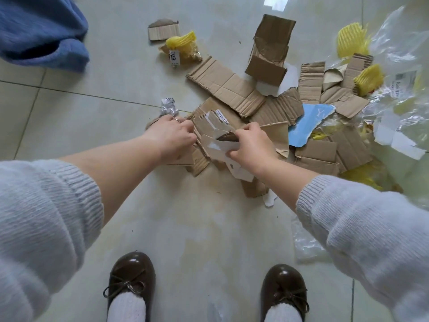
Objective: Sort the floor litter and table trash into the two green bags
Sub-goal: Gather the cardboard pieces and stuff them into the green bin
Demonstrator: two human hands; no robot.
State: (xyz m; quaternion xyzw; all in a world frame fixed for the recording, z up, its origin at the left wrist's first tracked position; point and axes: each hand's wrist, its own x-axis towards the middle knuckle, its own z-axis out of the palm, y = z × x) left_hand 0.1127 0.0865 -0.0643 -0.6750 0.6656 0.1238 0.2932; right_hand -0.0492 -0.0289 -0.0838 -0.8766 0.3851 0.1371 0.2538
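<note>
Torn brown cardboard pieces lie heaped on the tiled floor in front of me. My left hand reaches down into the near left edge of the heap, its fingers curled round cardboard scraps. My right hand grips a bundle of white and brown card pieces held between both hands. A crumpled silver wrapper sits just beyond my left hand. A torn blue card lies right of the bundle. No green bag is in view.
Yellow foam nets and clear plastic film are scattered at the back and right. A folded cardboard box piece stands behind the heap. Blue fabric lies top left. My brown shoes stand on bare tiles.
</note>
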